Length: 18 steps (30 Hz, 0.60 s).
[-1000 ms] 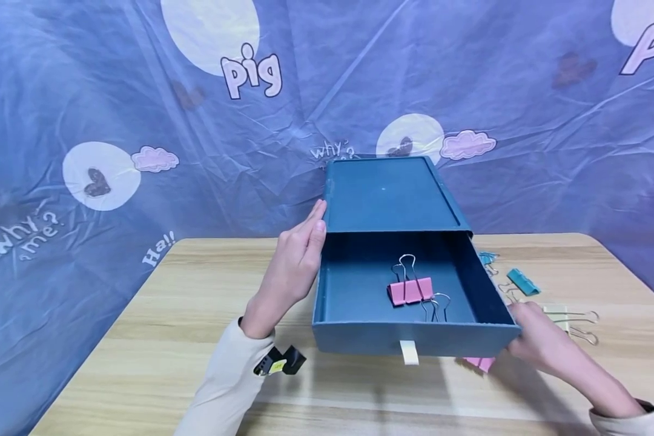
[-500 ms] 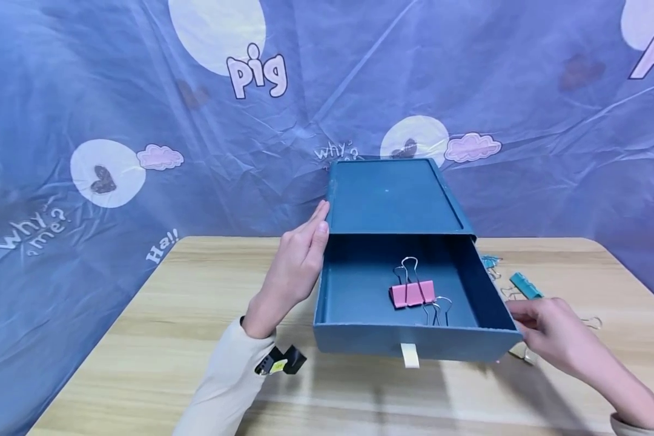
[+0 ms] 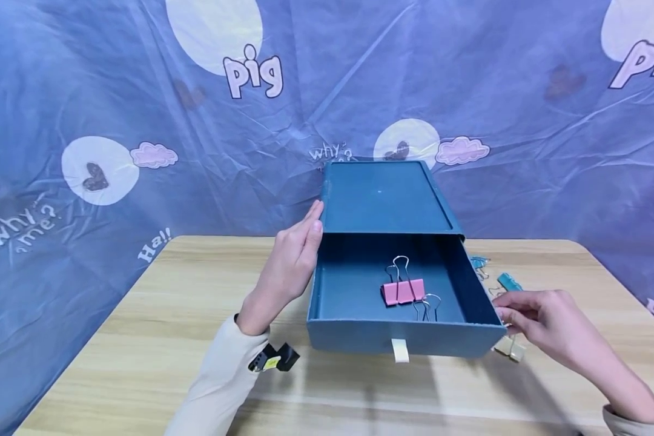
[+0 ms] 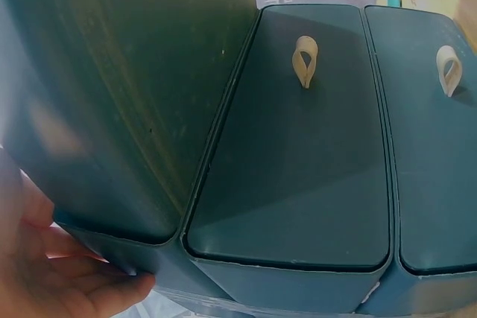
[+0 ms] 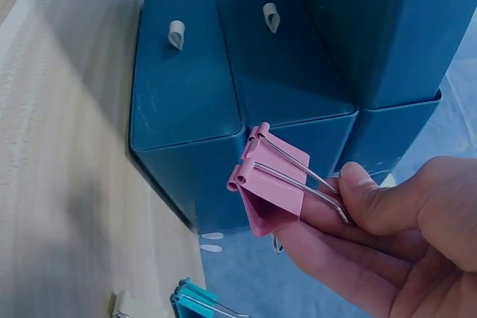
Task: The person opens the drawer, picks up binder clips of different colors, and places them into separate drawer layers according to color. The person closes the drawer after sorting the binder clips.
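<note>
A dark teal drawer cabinet (image 3: 381, 197) has its top drawer (image 3: 406, 340) pulled out. Inside that drawer stands a pink binder clip (image 3: 403, 292), with wire handles of another clip (image 3: 429, 307) partly hidden behind the front wall. My left hand (image 3: 289, 260) rests against the cabinet's left side; in the left wrist view its fingers (image 4: 112, 292) touch the casing. Beside the drawer's right wall is my right hand (image 3: 550, 321). In the right wrist view, it pinches a second pink binder clip (image 5: 272, 184) by the wire handles between thumb and fingers.
On the table (image 3: 142, 339), right of the cabinet, lie teal binder clips (image 3: 509, 281) and a cream clip (image 3: 511, 348). Two closed lower drawers (image 4: 291, 154) with white pull loops show in the wrist views. A printed blue curtain (image 3: 207, 151) hangs behind.
My right hand has come up from low beside the drawer's front right corner, and a pink binder clip is in its fingers. The left hand keeps its place on the cabinet.
</note>
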Motion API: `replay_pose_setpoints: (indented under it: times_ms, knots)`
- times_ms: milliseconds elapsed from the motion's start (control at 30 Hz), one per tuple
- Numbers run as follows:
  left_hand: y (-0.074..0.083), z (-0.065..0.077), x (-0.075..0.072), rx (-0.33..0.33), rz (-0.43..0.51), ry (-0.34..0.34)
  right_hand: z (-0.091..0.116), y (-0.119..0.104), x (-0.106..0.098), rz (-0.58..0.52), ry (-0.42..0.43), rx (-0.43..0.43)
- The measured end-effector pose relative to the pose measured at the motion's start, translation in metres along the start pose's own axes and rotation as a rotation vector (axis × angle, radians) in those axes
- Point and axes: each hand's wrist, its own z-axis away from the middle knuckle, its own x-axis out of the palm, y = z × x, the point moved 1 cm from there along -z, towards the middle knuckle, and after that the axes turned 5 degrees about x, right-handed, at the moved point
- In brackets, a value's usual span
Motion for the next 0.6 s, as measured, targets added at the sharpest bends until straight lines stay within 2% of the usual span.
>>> replay_pose_setpoints:
  times_ms: [267,433,600]
  knots:
    - [0.0,-0.003,-0.001,0.0,-0.005,0.001,-0.006,-0.014,-0.014,0.014,0.073,-0.049]
    - [0.0,-0.003,-0.001,0.003,-0.006,0.004,-0.011,-0.028,-0.032,0.156,0.168,-0.076]
    - [0.001,-0.002,0.001,-0.012,-0.003,0.0,-0.019,-0.037,-0.051,0.232,0.237,-0.102]
